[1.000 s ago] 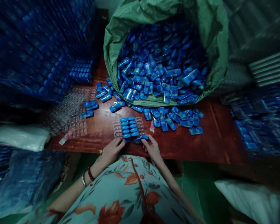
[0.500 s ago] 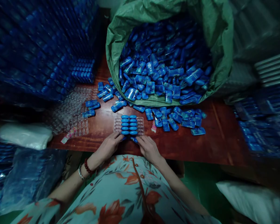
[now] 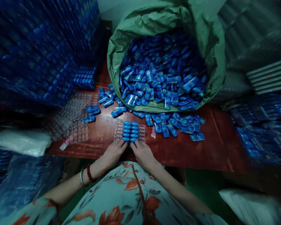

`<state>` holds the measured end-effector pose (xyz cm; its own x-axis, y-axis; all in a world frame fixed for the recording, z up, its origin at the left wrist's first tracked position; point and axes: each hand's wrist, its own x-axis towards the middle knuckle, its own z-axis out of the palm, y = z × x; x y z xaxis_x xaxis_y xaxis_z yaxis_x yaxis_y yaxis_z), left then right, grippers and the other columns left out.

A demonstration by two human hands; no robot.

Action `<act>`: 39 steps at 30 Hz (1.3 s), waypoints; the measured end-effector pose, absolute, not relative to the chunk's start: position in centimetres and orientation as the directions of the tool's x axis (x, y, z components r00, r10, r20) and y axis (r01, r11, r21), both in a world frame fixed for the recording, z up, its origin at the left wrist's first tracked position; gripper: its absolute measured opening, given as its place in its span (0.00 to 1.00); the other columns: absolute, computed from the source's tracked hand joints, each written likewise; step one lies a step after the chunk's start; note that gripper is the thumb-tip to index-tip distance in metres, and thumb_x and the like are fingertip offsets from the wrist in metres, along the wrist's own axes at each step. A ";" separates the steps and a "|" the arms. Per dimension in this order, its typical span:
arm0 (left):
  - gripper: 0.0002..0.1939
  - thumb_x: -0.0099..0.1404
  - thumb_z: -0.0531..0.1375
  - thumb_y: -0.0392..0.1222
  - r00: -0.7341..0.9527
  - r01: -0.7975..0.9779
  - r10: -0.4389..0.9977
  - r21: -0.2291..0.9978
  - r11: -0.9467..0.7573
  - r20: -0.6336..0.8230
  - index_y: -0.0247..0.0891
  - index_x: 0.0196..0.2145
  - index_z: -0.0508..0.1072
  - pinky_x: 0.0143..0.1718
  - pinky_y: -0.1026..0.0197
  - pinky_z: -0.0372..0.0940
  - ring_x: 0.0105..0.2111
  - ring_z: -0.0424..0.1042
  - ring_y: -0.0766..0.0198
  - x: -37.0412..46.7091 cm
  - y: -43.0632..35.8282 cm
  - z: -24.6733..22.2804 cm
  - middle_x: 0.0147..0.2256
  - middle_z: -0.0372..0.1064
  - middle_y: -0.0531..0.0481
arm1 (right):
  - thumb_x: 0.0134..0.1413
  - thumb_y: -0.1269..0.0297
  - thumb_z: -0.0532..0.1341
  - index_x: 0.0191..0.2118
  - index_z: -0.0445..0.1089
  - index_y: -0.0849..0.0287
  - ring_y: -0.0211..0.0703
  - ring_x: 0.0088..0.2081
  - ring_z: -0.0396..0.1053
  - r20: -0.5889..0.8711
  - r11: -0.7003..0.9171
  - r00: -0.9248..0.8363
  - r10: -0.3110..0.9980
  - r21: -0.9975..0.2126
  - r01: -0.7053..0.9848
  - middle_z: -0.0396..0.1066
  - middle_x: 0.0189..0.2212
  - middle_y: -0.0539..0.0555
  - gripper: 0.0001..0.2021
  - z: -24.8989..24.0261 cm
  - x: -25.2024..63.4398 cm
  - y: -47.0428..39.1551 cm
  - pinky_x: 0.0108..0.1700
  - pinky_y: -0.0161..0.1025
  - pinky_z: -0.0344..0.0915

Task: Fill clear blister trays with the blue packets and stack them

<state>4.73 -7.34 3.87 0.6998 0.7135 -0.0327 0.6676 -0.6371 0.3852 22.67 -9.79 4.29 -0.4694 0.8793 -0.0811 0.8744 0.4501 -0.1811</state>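
A clear plastic blister tray (image 3: 118,128) lies on the table in front of me. Two columns of glossy blue oval pieces (image 3: 130,127) fill its middle; the clear hollows at both sides hold none. My left hand (image 3: 114,152) is closed at the tray's near edge, fingers bent together; whatever is under its fingertips is hidden. Beside it, my right hand (image 3: 143,155) has its fingers pinched, and a bit of a blue oval piece (image 3: 132,144) shows at the fingertips. Both hands cover the near end of the tray.
Behind the tray, a green woven sack (image 3: 114,62) gapes, full of blue wrapped packs (image 3: 150,75). Loose packs (image 3: 172,126) lie before it. Empty clear trays (image 3: 71,117) are spread at left, by tall stacks of filled trays (image 3: 37,47). More blue packs (image 3: 259,134) stand at right.
The view has tilted slightly, so the table sits lower in it. My hands have drawn closer together at the tray's near edge. The blue piece at my left fingertips is now hidden.
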 end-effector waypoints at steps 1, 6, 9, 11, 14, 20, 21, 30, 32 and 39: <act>0.14 0.65 0.49 0.29 0.685 0.657 0.728 0.424 -0.624 0.011 0.36 0.47 0.65 0.44 0.54 0.66 0.41 0.67 0.58 4.4 -7.3 3.6 0.41 0.67 0.43 | 0.57 0.77 0.52 0.48 0.66 0.60 0.45 0.36 0.69 -0.042 0.456 -0.473 0.880 -0.204 0.866 0.70 0.36 0.57 0.15 3.8 23.2 -9.9 0.42 0.42 0.64; 0.12 0.69 0.45 0.33 0.662 0.603 0.731 0.461 -0.651 0.165 0.36 0.45 0.65 0.36 0.60 0.66 0.33 0.66 0.62 3.0 -7.4 2.4 0.35 0.67 0.45 | 0.61 0.71 0.53 0.57 0.62 0.58 0.43 0.36 0.68 0.091 0.478 -0.472 0.877 -0.274 0.834 0.70 0.37 0.55 0.19 1.4 24.9 -10.8 0.44 0.40 0.65; 0.14 0.68 0.45 0.30 0.705 0.572 0.680 0.405 -0.713 0.202 0.36 0.46 0.65 0.38 0.59 0.66 0.36 0.66 0.61 3.1 -7.4 2.6 0.38 0.67 0.43 | 0.61 0.73 0.52 0.60 0.59 0.58 0.42 0.36 0.67 0.153 0.528 -0.506 0.849 -0.286 0.799 0.69 0.37 0.56 0.22 0.6 25.3 -10.9 0.42 0.39 0.65; 0.13 0.66 0.47 0.30 0.748 0.570 0.648 0.358 -0.739 0.145 0.35 0.45 0.66 0.41 0.56 0.66 0.38 0.66 0.59 3.7 -7.3 3.0 0.39 0.67 0.42 | 0.60 0.76 0.49 0.60 0.60 0.57 0.41 0.36 0.66 0.192 0.567 -0.533 0.824 -0.266 0.780 0.69 0.36 0.55 0.23 0.5 25.5 -10.8 0.40 0.37 0.64; 0.11 0.63 0.52 0.30 0.791 0.582 0.611 0.279 -0.764 0.020 0.36 0.42 0.67 0.42 0.54 0.65 0.39 0.65 0.56 4.6 -7.1 3.5 0.40 0.67 0.42 | 0.61 0.74 0.49 0.59 0.63 0.55 0.41 0.33 0.65 0.243 0.579 -0.531 0.812 -0.218 0.786 0.68 0.30 0.54 0.22 0.7 25.7 -10.6 0.38 0.37 0.63; 0.14 0.66 0.52 0.35 0.778 0.572 0.603 0.196 -0.796 0.178 0.37 0.50 0.66 0.41 0.57 0.64 0.39 0.67 0.57 4.2 -7.2 3.0 0.40 0.69 0.43 | 0.63 0.65 0.52 0.55 0.67 0.55 0.39 0.28 0.64 0.382 0.510 -0.397 0.835 -0.265 0.818 0.65 0.24 0.51 0.17 0.9 27.8 -10.1 0.34 0.36 0.60; 0.14 0.67 0.53 0.37 0.746 0.585 0.617 0.196 -0.787 0.250 0.38 0.50 0.66 0.39 0.58 0.63 0.38 0.67 0.58 3.9 -7.1 2.9 0.38 0.69 0.44 | 0.64 0.66 0.51 0.54 0.68 0.56 0.38 0.28 0.64 0.401 0.430 -0.292 0.868 -0.315 0.846 0.66 0.25 0.52 0.16 0.8 28.6 -9.7 0.34 0.35 0.61; 0.10 0.66 0.55 0.42 0.134 0.714 0.936 0.624 -0.318 0.324 0.35 0.42 0.68 0.35 0.61 0.63 0.34 0.67 0.62 3.2 3.1 1.8 0.36 0.68 0.46 | 0.60 0.59 0.54 0.55 0.63 0.61 0.50 0.41 0.65 0.051 -0.172 0.175 0.983 -0.050 0.984 0.64 0.42 0.62 0.20 1.8 32.5 -1.4 0.39 0.42 0.61; 0.15 0.61 0.61 0.44 0.144 0.778 0.954 0.566 -0.273 0.261 0.34 0.44 0.67 0.41 0.56 0.64 0.40 0.67 0.56 3.6 5.5 1.4 0.40 0.67 0.42 | 0.60 0.64 0.54 0.56 0.62 0.62 0.51 0.42 0.65 -0.016 -0.130 0.131 0.991 0.013 0.991 0.65 0.42 0.63 0.19 1.8 31.7 -0.5 0.39 0.41 0.60; 0.11 0.61 0.59 0.37 0.201 0.819 0.973 0.526 -0.229 0.111 0.32 0.42 0.67 0.42 0.52 0.64 0.41 0.67 0.53 3.3 6.0 -0.4 0.40 0.67 0.40 | 0.61 0.56 0.51 0.49 0.64 0.62 0.47 0.35 0.69 0.084 -0.194 0.285 0.955 -0.551 0.812 0.71 0.36 0.58 0.18 1.5 32.9 -3.2 0.37 0.40 0.63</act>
